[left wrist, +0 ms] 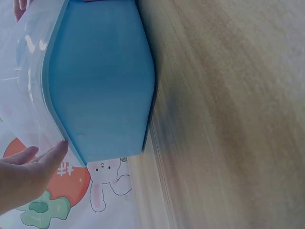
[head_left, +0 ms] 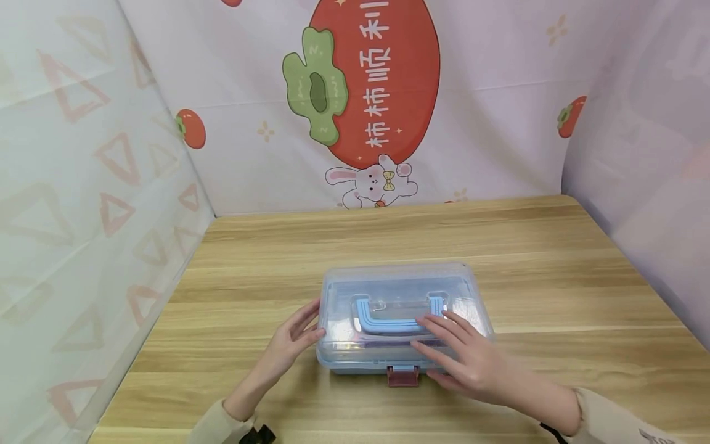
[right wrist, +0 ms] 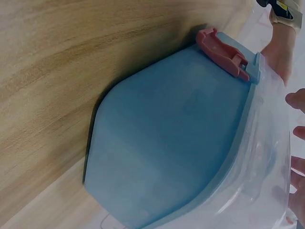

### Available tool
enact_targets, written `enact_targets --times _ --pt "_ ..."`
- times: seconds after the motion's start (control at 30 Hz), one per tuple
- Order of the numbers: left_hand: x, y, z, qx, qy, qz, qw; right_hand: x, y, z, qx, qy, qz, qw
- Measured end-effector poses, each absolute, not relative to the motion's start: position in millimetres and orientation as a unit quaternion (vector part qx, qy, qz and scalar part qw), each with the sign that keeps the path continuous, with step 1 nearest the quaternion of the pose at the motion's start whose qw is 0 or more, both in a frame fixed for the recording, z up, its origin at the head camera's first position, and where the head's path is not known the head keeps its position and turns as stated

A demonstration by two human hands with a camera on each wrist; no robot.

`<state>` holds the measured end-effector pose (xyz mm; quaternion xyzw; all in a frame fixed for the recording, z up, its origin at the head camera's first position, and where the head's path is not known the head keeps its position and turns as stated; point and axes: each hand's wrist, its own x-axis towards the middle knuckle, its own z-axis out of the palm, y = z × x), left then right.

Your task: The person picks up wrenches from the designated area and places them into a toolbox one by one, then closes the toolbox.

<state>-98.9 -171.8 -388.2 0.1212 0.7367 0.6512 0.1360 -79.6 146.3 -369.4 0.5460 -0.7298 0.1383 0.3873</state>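
Note:
A storage box with a clear lid [head_left: 339, 317] and a light blue base [left wrist: 100, 81] stands on the wooden table, lid down. Its blue carrying handle [head_left: 388, 327] lies folded flat on top. At the front, a dark red latch [head_left: 403, 377] sticks outward, away from the base, as the right wrist view also shows. My left hand [head_left: 291, 339] is at the box's left end, fingertips at the lid's edge. My right hand [head_left: 471, 364] is over the lid's front right, its straight fingers spread near the handle. Whether those fingers press the lid I cannot tell.
The wooden table [head_left: 266, 246] extends around the box on all sides. Behind it hangs a cloth backdrop [head_left: 488, 123] with a persimmon and a rabbit print. Cloth walls [head_left: 83, 185] flank the table left and right.

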Motion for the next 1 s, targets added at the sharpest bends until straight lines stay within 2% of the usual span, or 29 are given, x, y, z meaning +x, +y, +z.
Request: enact_targets --times 0.23,0.57,1.0 --pt "-99.0 -170.9 -386.2 0.120 0.736 0.652 0.135 -79.9 139.8 -376.0 0.581 -0.702 0.109 0.398" --pt "-98.9 -171.4 -386.9 0.121 0.736 0.651 0.141 -79.1 137.2 -392.9 0.602 -0.706 0.051 0.368" --pt "-98.0 -170.9 -386.9 0.115 0.735 0.653 0.144 -80.1 134.1 -408.4 0.588 -0.706 -0.008 0.394"
